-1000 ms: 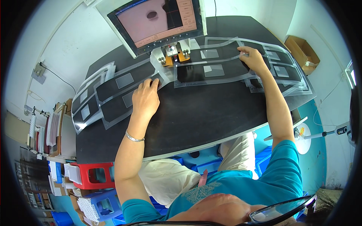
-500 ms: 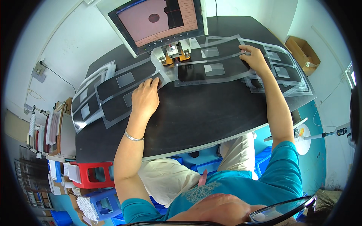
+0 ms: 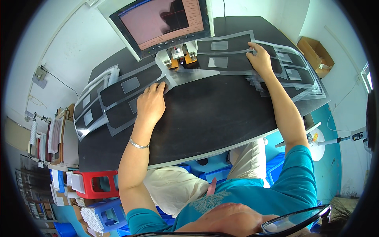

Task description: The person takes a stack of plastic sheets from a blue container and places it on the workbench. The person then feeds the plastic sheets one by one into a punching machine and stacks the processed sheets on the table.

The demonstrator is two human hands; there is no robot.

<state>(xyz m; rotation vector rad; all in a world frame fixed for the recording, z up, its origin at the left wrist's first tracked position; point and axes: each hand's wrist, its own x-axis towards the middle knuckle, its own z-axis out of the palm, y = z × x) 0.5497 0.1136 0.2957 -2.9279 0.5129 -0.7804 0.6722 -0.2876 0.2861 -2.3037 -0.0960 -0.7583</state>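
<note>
My left hand [image 3: 152,100] lies with its fingers flat on the right end of a black film sheet with clear borders [image 3: 114,94], left of the measuring machine. My right hand [image 3: 260,61] grips the right edge of another black film sheet [image 3: 237,60] with thumb and fingers. That sheet has two clear rectangular windows, and its left end reaches under the machine head [image 3: 177,52]. Above the head, a monitor [image 3: 162,23] shows a dark shape against a pinkish field.
Overlapping film sheets lie at the table's left end [image 3: 87,116] and in a stack [image 3: 304,85] at the right. An open cardboard box [image 3: 316,55] stands beyond the right edge. Red [image 3: 90,185] and blue stools [image 3: 106,215] stand at the lower left.
My right hand has shifted left and away with its film sheet, whose left end sits farther under the head. The monitor's oval spot is gone. My left hand has barely moved.
</note>
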